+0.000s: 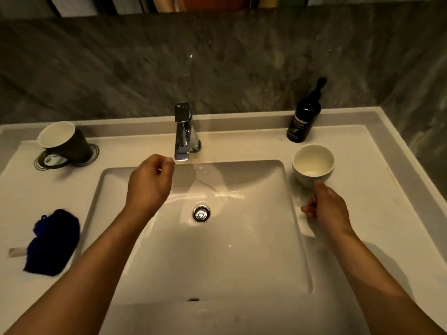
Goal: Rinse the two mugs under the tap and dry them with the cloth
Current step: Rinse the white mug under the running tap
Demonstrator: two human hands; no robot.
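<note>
The right hand [330, 209] grips the near side of the white ceramic mug [312, 165], upright on the counter just right of the white rectangular basin [116, 238]. The left hand [150, 182] hovers loosely curled and empty beside the chrome tap [182, 134]. Far left of it stands the dark brown mug [65, 143]; nearer lies the crumpled blue cloth [54, 243].

glossy chrome tap [183, 131]; smooth glazed sink [116, 213]; fuzzy cloth [54, 243].
</note>
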